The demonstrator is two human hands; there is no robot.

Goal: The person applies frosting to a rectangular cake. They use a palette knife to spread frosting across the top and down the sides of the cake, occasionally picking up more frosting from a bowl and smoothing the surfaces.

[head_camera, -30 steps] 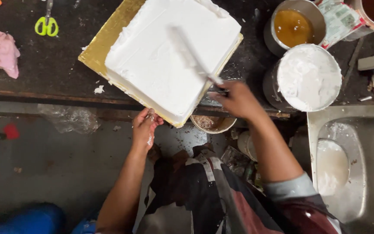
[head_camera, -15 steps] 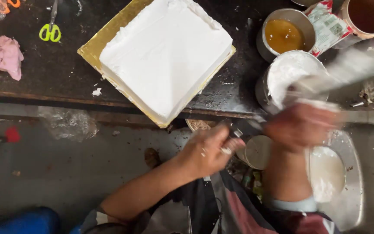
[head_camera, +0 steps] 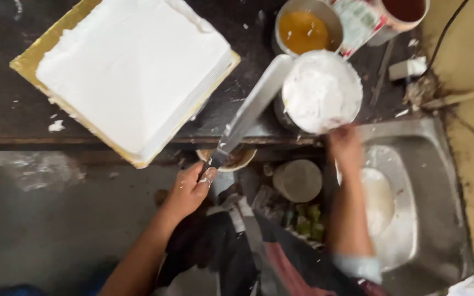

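Your left hand (head_camera: 188,189), low in the centre of the frame, is closed around the handle of a long palette knife (head_camera: 250,112); its blade slants up toward the bowl of white cream (head_camera: 321,91) at upper centre-right; your right hand (head_camera: 345,147) sits just below that bowl, blurred, so you cannot tell its grip; the white square cake (head_camera: 133,68) rests on a gold board (head_camera: 31,57) on the dark tabletop (head_camera: 6,118), upper left.

A crumpled, flat plastic packet (head_camera: 359,22) printed in white, green and red is seen at one o'clock, wedged between two round containers. No labels, signs or screens are shown elsewhere in the view.
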